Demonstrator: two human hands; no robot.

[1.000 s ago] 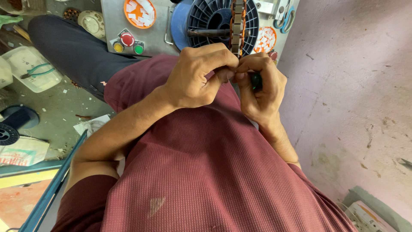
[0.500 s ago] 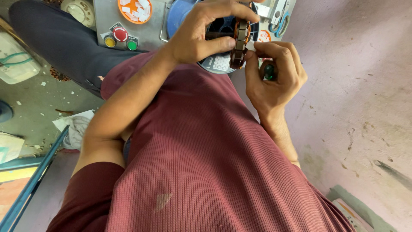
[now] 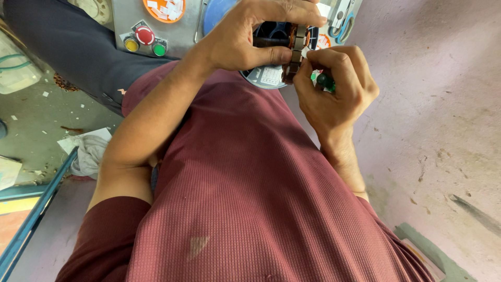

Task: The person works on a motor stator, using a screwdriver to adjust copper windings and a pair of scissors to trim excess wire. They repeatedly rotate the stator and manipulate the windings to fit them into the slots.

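Gripping a slotted metal core point(image 3: 295, 55) between both hands above the lap.
Left hand point(image 3: 250, 36) clamped around core; right hand point(image 3: 334, 89) closed on green-handled tool point(image 3: 324, 81), fingertips touching core's lower end; long axis upright, just left of right fingers, before grey control panel point(image 3: 156, 26).

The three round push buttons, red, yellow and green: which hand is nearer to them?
Left. The left hand grips the brown metal part just right of the buttons; the right hand is farther right.
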